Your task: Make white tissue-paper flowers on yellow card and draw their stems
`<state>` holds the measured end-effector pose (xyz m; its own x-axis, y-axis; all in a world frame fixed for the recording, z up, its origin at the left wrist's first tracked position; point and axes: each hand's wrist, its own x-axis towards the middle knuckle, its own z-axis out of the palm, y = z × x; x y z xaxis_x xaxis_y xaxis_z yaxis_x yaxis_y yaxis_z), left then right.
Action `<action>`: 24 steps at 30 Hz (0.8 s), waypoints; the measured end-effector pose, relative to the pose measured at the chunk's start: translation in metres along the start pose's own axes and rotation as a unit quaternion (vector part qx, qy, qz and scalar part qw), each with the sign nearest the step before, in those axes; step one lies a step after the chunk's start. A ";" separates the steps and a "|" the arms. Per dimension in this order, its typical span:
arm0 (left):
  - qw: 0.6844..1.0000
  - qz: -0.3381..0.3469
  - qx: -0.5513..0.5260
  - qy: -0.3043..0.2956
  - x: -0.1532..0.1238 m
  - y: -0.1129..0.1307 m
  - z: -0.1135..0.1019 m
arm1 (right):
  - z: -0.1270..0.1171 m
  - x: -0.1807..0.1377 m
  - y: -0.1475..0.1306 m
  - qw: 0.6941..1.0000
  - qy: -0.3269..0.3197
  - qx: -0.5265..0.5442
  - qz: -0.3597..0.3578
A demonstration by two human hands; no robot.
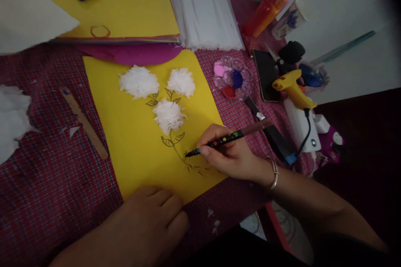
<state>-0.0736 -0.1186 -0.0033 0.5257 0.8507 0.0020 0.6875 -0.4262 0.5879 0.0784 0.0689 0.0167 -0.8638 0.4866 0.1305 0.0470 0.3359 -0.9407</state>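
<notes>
A yellow sheet lies on the red checked tablecloth. Three white tissue flowers are stuck on it, with drawn stems and leaves below them. My right hand is closed round a black pen with coloured stars, its tip touching the sheet near the base of the stem. My left hand lies flat on the sheet's near edge, fingers loosely together, holding nothing.
A wooden stick lies left of the sheet. A paint palette, a yellow glue gun, a paintbrush and bottles stand at the right. Stacked coloured paper and white paper strips lie behind.
</notes>
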 end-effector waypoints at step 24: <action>1.000 -0.001 0.018 -0.001 0.001 0.000 -0.001 | -0.001 0.001 -0.002 0.994 0.053 0.082 0.046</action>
<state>-0.0733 -0.1171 -0.0020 0.5259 0.8506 -0.0010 0.7055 -0.4355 0.5591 0.0783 0.0692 0.0193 -0.8011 0.5949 0.0663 0.0334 0.1551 -0.9873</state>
